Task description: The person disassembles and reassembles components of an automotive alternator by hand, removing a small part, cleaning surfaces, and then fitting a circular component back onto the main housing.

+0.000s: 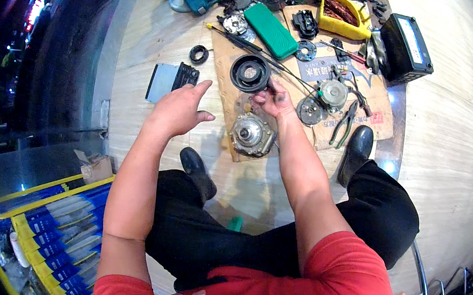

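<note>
My right hand (277,100) grips the lower right rim of a black round part (236,71), which has a stepped ring and a lighter centre. Just below that part, a silver round metal housing (252,134) with a central shaft rests on the cardboard. My left hand (177,108) hovers to the left of the housing, thumb and index finger spread apart, holding nothing I can see. Near its fingertips lies a black ribbed part (185,75) beside a grey-blue flat rectangle (162,83). A small black ring (198,54) sits farther off on the floor.
Cardboard (380,123) carries a green case (270,31), pliers (344,124), a silver motor-like part (333,94) and a perforated disc (311,110). Behind stand a yellow container (353,28) and a black battery (408,49). A yellow-framed rack (42,196) is at lower left.
</note>
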The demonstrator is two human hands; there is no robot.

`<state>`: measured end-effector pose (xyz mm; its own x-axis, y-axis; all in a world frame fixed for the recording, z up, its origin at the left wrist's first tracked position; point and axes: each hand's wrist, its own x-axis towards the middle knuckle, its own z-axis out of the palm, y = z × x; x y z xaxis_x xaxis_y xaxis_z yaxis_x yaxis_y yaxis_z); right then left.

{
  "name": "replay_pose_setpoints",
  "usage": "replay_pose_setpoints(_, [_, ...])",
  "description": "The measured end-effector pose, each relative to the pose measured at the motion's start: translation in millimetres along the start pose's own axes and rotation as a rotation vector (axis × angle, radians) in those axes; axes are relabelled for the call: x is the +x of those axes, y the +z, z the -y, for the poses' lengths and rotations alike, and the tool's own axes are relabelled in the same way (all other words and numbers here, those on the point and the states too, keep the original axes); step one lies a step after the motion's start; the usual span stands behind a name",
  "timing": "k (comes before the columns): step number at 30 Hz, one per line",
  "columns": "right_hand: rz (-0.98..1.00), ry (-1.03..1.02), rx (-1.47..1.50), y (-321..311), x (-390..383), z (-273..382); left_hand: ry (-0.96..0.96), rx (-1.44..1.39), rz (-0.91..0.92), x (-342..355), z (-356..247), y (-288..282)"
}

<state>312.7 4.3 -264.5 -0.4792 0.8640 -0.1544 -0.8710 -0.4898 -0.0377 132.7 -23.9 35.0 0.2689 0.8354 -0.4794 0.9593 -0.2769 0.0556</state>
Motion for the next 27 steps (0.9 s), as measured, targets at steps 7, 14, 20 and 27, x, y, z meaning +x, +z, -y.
replay_pose_setpoints(7, [0.261, -0.001, 0.056, 37, 3, -10, -0.052, -0.17, -0.276, 15, 3, 4])
replay_pose_setpoints(14, [0.374, 0.047, 0.07, 79, 8, -29, -0.002, -0.536, -0.396, 29, 15, 16])
replay_pose_setpoints(20, [0.383, 0.057, 0.028, 98, 8, -35, -0.134, -0.856, -0.346, 24, 13, 5])
replay_pose_setpoints(27, [0.442, 0.082, 0.063, 104, 11, -43, -0.166, -1.023, -0.348, 21, 28, 11])
